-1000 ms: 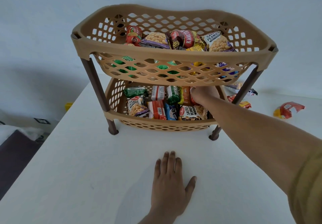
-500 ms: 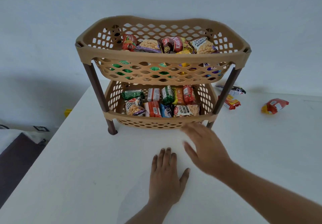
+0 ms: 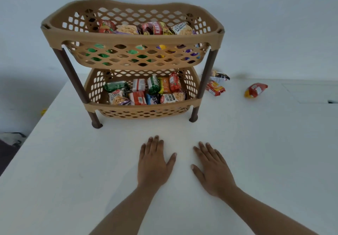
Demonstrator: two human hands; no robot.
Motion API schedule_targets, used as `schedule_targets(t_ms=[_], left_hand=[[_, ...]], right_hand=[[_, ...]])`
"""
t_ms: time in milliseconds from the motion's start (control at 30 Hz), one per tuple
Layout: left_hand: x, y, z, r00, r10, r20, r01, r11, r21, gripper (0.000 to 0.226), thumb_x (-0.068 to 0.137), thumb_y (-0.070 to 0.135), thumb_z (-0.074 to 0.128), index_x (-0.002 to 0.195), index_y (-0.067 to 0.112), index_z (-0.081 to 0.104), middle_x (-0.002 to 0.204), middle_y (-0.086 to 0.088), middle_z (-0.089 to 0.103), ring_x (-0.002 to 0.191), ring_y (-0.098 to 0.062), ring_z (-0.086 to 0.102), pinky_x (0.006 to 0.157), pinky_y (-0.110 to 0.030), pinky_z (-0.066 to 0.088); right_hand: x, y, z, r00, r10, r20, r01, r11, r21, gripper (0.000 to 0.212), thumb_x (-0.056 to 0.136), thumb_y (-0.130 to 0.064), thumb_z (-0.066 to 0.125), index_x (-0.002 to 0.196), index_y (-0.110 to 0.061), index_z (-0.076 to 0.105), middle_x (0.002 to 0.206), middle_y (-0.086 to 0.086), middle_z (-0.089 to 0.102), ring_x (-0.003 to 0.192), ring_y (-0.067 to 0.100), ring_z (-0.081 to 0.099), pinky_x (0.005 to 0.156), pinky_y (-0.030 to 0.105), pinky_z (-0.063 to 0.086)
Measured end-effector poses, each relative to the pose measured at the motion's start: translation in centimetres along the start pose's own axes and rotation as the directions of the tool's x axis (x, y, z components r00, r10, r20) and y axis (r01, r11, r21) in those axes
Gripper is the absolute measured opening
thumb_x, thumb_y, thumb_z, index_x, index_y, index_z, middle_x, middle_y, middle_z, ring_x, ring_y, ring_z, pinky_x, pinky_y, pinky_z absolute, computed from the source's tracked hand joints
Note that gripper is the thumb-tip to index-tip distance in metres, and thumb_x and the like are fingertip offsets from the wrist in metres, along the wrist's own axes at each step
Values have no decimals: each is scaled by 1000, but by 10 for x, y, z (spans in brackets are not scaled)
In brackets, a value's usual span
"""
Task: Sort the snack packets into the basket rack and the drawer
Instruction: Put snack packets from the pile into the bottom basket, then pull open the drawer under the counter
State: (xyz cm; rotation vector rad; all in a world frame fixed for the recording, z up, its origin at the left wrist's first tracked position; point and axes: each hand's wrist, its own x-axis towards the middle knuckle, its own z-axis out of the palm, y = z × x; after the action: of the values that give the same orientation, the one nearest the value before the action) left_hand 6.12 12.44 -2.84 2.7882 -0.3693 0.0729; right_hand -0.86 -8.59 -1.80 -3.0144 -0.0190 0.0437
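A tan two-tier basket rack (image 3: pixel 131 39) on dark brown legs stands on the white table (image 3: pixel 64 170). Its top basket holds several snack packets (image 3: pixel 157 28); the lower basket (image 3: pixel 139 107) holds several more in rows, among them a salted peanut packet (image 3: pixel 172 97). My left hand (image 3: pixel 152 163) lies flat on the table in front of the rack, fingers straight, holding nothing. My right hand (image 3: pixel 213 169) lies flat beside it, also holding nothing. To the right of the rack lie three loose packets: an orange one (image 3: pixel 215 88), a white one (image 3: pixel 219 76) and a red-yellow one (image 3: pixel 256 90).
A pale wall stands behind the rack. The table's left edge drops to a dark floor area (image 3: pixel 7 148). A seam of a panel or drawer (image 3: pixel 311 93) shows in the tabletop at far right. A small yellow object (image 3: pixel 43 111) lies beyond the left edge.
My right hand came out of the lower basket, drew back toward me and settled flat on the table beside the left hand. The view has backed away from the rack.
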Motion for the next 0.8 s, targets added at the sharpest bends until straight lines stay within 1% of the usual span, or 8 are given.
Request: schedule_targets(t_ms=[67, 200, 333, 433, 567, 633, 733, 800], left_hand=[[0, -1, 1, 1000, 3, 5, -3, 1000, -1, 82, 90, 69, 21, 152, 16, 28, 161, -3, 23, 150, -20, 11, 122, -38, 6], [-1, -3, 4, 999, 6, 38, -6, 1000, 14, 84, 91, 70, 15, 157, 18, 9, 164, -1, 11, 151, -17, 1, 122, -37, 2], [-2, -2, 2, 996, 5, 89, -11, 997, 70, 82, 91, 70, 10, 157, 20, 5, 164, 2, -2, 150, -15, -8, 121, -36, -4], [-18, 0, 1, 996, -13, 84, 5, 995, 101, 81, 91, 69, 7, 157, 22, 3, 164, 5, -5, 149, -12, -12, 120, -34, -8], [-62, 14, 3, 994, -110, 12, 108, 989, 97, 86, 86, 73, -3, 156, 23, 2, 162, 9, -6, 145, -9, -18, 117, -29, -13], [-81, 21, 3, 988, -156, 9, 155, 985, 70, 83, 88, 72, 3, 156, 25, 2, 162, 10, -6, 144, -8, -19, 117, -28, -13], [-109, 29, 2, 967, -256, 4, 256, 966, 39, 78, 94, 67, 21, 157, 24, 4, 162, 11, -3, 146, -6, -13, 119, -27, -8], [-130, 29, 0, 938, -345, -37, 346, 938, 24, 80, 93, 67, 24, 157, 21, 7, 162, 11, -2, 147, -5, -10, 119, -25, -5]], right_hand=[[1, 0, 0, 1000, 1, 2, -1, 1000, 7, 70, 94, -64, 11, 154, -30, 5, 161, -9, 0, 147, 10, -10, 119, 31, -3], [3, 1, 3, 1000, -7, 5, 7, 1000, -3, 70, 93, -65, 7, 154, -32, -3, 161, -10, -5, 147, 11, -14, 119, 32, -4], [5, 2, 4, 999, -33, 4, 33, 999, 4, 71, 92, -64, 6, 153, -30, -5, 161, -8, -9, 147, 15, -16, 119, 34, -5], [5, 3, 3, 998, -49, 30, 49, 999, 1, 74, 90, -64, 4, 154, -27, -5, 161, -6, -10, 147, 16, -16, 118, 35, -6], [5, 11, 3, 990, -129, 47, 130, 992, 2, 80, 88, -67, 3, 154, -21, -6, 161, -2, -13, 145, 16, -21, 117, 37, -12], [4, 14, 5, 982, -180, 50, 180, 984, 12, 82, 87, -68, 3, 154, -20, -5, 161, -2, -13, 145, 16, -21, 117, 39, -13], [3, 17, 5, 979, -202, 34, 201, 979, 15, 85, 86, -68, 1, 154, -17, -2, 161, 0, -11, 147, 18, -16, 118, 43, -8], [3, 15, 7, 978, -207, 31, 206, 978, 17, 85, 86, -67, 1, 154, -16, 0, 162, 1, -8, 148, 20, -12, 119, 45, -5]])
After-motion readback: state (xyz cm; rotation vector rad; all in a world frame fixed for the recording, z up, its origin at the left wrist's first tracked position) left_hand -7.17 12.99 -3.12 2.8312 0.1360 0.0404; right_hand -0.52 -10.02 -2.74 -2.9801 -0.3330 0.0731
